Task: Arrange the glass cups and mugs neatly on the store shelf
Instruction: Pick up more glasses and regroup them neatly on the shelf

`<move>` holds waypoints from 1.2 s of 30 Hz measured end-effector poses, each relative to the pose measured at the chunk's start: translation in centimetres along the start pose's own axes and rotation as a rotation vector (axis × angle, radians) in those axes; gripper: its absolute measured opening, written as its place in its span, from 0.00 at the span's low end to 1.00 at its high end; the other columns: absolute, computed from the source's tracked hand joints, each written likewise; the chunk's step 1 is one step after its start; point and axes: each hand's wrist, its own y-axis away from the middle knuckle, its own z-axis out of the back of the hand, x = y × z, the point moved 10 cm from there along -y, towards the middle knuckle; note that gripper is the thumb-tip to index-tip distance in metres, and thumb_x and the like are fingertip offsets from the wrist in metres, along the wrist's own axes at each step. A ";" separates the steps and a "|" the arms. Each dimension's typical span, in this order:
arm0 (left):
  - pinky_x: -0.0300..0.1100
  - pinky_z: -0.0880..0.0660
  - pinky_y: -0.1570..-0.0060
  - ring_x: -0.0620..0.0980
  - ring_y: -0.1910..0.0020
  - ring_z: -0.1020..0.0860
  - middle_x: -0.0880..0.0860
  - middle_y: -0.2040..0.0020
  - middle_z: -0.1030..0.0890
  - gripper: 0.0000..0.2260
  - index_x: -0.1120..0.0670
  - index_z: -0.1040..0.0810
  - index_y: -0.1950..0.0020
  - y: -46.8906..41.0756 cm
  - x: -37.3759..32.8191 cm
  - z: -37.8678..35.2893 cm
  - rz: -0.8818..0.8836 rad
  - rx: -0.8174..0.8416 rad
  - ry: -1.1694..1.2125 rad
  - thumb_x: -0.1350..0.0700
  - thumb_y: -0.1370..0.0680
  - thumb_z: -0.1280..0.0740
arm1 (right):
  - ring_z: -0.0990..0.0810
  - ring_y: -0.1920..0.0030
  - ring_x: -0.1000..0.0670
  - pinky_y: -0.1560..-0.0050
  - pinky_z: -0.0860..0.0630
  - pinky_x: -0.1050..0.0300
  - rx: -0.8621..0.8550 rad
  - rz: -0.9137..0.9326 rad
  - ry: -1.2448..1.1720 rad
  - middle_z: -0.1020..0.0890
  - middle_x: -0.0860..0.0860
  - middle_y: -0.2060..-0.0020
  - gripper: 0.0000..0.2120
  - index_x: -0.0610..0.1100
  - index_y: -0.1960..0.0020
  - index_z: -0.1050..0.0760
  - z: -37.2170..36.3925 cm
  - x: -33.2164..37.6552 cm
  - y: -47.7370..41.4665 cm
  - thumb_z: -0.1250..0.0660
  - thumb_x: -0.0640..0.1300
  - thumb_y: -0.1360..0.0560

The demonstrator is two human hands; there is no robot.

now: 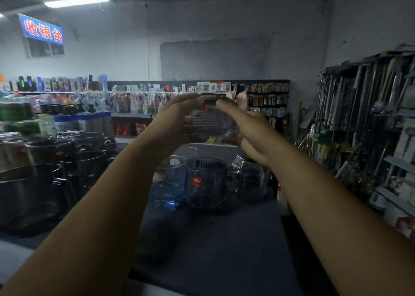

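Note:
I hold a clear ribbed glass mug (207, 121) with a red sticker raised in front of me, above the shelf. My left hand (173, 120) grips its left side with curled fingers. My right hand (249, 127) holds its right side, fingers laid over the top rim. Below, on the dark shelf top (213, 239), stand a bluish glass cup (168, 181), a ribbed glass mug with a red sticker (207, 183) and another clear mug (252, 181). A further glass (186, 153) stands behind them.
Several steel pots (33, 190) crowd the shelf to the left. A rack of hanging tools and utensils (363, 120) fills the right side. Farther shelves with packaged goods (139, 102) run across the back, under a blue sign (41, 29).

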 end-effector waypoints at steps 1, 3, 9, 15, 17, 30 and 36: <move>0.65 0.20 0.44 0.66 0.42 0.17 0.62 0.35 0.21 0.17 0.55 0.27 0.29 0.0 -0.1 -0.2 0.012 0.032 0.053 0.58 0.18 0.34 | 0.17 0.41 0.43 0.31 0.27 0.40 0.034 0.005 -0.066 0.14 0.42 0.47 0.28 0.41 0.44 0.20 -0.3 0.2 -0.3 0.23 0.62 0.32; 0.68 0.22 0.43 0.68 0.40 0.19 0.64 0.34 0.23 0.18 0.53 0.28 0.29 0.0 0.1 -0.2 0.047 0.044 0.102 0.56 0.19 0.33 | 0.18 0.39 0.43 0.29 0.29 0.38 0.038 0.012 -0.068 0.14 0.44 0.45 0.36 0.40 0.40 0.21 -0.2 0.6 -0.8 0.19 0.59 0.40; 0.43 0.22 0.62 0.57 0.61 0.18 0.61 0.55 0.16 0.16 0.59 0.19 0.43 -0.2 0.3 2.8 -0.060 -0.177 -0.638 0.48 0.16 0.38 | 0.12 0.60 0.46 0.66 0.17 0.54 -0.041 0.069 0.284 0.14 0.42 0.51 0.28 0.36 0.38 0.24 2.3 1.8 -2.4 0.21 0.49 0.31; 0.41 0.26 0.56 0.47 0.60 0.22 0.52 0.55 0.20 0.13 0.56 0.16 0.42 -1.4 2.4 3.0 0.011 -0.100 -1.041 0.49 0.18 0.33 | 0.20 0.62 0.48 0.69 0.28 0.60 0.024 0.006 0.752 0.18 0.44 0.55 0.24 0.39 0.50 0.19 1.2 2.0 -4.0 0.20 0.55 0.35; 0.42 0.26 0.57 0.48 0.59 0.21 0.55 0.53 0.18 0.13 0.57 0.16 0.43 -1.5 2.3 3.1 0.009 -0.111 -1.056 0.49 0.18 0.33 | 0.24 0.62 0.49 0.68 0.31 0.60 0.073 -0.007 0.874 0.22 0.46 0.57 0.23 0.39 0.55 0.22 0.1 1.7 -4.3 0.20 0.56 0.35; 0.48 0.19 0.50 0.55 0.53 0.17 0.58 0.49 0.15 0.14 0.58 0.15 0.46 -1.9 2.0 2.8 -0.059 -0.124 -1.118 0.49 0.19 0.33 | 0.23 0.58 0.49 0.63 0.26 0.56 0.424 -0.207 1.198 0.24 0.47 0.53 0.16 0.43 0.51 0.28 -4.8 -3.4 -4.0 0.29 0.56 0.23; 0.41 0.22 0.59 0.53 0.55 0.17 0.58 0.52 0.15 0.14 0.59 0.15 0.47 -1.9 1.8 1.9 -0.095 -0.115 -1.085 0.50 0.19 0.33 | 0.26 0.61 0.51 0.65 0.26 0.56 0.575 -0.306 1.239 0.27 0.50 0.60 0.13 0.46 0.58 0.30 -5.9 -4.4 -3.1 0.34 0.51 0.19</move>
